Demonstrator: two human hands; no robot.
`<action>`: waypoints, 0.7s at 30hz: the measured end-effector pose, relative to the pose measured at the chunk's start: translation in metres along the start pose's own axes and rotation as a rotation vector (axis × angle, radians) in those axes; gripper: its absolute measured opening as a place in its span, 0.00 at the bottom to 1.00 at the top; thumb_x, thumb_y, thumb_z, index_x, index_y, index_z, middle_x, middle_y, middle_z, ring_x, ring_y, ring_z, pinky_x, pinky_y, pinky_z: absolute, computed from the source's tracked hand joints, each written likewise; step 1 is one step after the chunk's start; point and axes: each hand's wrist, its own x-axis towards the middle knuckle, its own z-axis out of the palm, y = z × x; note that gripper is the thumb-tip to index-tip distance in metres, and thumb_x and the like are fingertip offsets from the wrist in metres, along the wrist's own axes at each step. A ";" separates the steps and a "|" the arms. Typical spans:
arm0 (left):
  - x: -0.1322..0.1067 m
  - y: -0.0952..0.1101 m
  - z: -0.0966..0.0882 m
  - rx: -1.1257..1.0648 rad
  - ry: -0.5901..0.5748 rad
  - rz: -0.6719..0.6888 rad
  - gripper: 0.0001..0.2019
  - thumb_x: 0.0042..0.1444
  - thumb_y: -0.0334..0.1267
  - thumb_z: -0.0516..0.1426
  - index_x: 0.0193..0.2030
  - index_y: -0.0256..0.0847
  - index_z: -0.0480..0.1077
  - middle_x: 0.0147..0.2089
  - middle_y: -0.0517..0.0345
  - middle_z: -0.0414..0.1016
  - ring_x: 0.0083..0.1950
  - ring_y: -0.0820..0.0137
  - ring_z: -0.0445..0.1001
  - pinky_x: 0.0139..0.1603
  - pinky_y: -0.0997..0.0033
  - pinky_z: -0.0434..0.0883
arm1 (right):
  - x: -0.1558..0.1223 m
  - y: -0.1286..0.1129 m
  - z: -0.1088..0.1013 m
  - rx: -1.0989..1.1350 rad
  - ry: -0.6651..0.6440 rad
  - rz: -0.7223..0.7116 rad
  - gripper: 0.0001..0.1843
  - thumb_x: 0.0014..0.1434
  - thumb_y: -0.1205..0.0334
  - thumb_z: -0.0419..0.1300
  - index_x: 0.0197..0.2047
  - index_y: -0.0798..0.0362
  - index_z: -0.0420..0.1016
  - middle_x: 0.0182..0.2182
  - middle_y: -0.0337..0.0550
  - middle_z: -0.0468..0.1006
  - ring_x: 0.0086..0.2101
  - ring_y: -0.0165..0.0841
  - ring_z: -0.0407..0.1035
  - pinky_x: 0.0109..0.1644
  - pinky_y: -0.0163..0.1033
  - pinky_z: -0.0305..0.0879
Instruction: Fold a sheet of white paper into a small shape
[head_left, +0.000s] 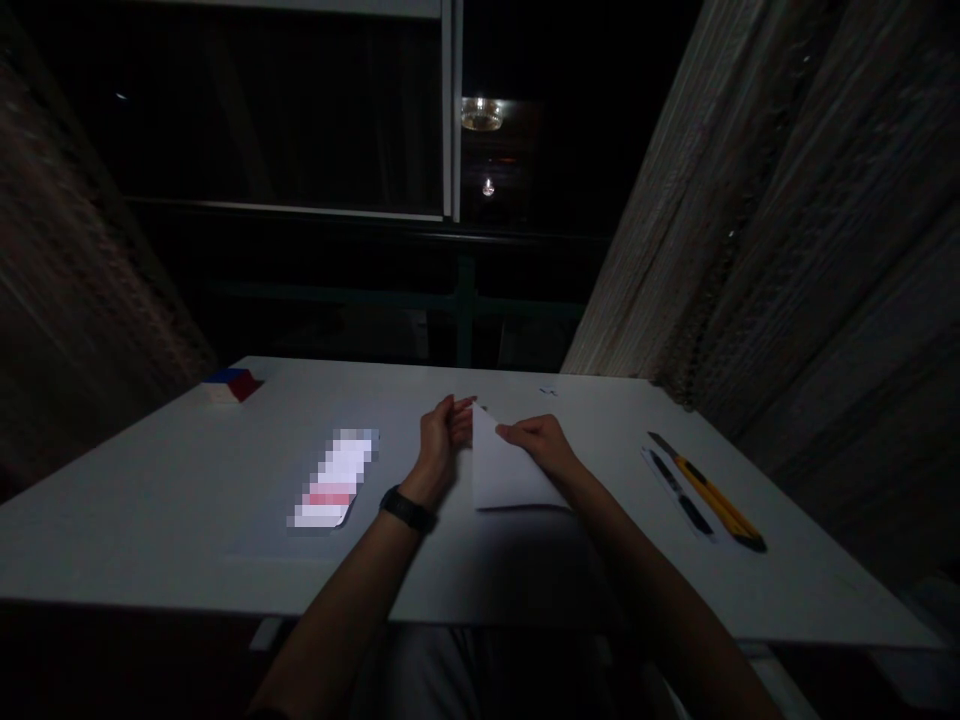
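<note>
A folded-looking white sheet of paper (510, 478) stands above the table, its pointed top near my hands. My right hand (541, 440) pinches the slanted upper edge between thumb and fingers. At the sheet's left edge is my left hand (446, 440), palm turned toward the paper with the fingers loosely extended and apart. Its fingertips come close to the top corner; whether they touch it I cannot tell. A dark band (407, 508) circles my left wrist.
Left of my arms lies a lit phone (337, 480). A blue, red and white block (231, 385) sits at the far left. On the right lie a yellow utility knife (720, 500) and a black pen (681, 490). Small white scraps (547, 391) rest near the back edge of the white table (150, 500).
</note>
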 end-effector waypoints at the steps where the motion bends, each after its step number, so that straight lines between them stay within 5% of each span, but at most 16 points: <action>1: -0.002 -0.004 0.002 0.035 -0.036 -0.003 0.17 0.48 0.46 0.57 0.33 0.31 0.74 0.28 0.49 0.76 0.23 0.74 0.70 0.21 0.78 0.63 | 0.001 0.001 -0.001 0.015 0.024 0.003 0.21 0.41 0.47 0.63 0.14 0.57 0.69 0.11 0.33 0.60 0.16 0.23 0.51 0.19 0.32 0.46; 7: -0.018 -0.014 0.011 0.158 -0.122 -0.008 0.15 0.39 0.45 0.65 0.22 0.33 0.72 0.20 0.56 0.71 0.19 0.74 0.66 0.21 0.75 0.61 | 0.005 0.006 0.000 0.020 0.076 -0.003 0.22 0.40 0.45 0.64 0.16 0.58 0.72 0.12 0.35 0.63 0.17 0.24 0.53 0.20 0.32 0.48; 21: -0.019 -0.007 0.015 0.017 -0.107 -0.036 0.16 0.40 0.42 0.65 0.32 0.30 0.75 0.31 0.46 0.77 0.29 0.69 0.74 0.34 0.70 0.71 | 0.006 0.017 0.003 0.077 -0.023 0.020 0.21 0.39 0.46 0.65 0.18 0.59 0.74 0.13 0.35 0.66 0.17 0.24 0.56 0.22 0.33 0.51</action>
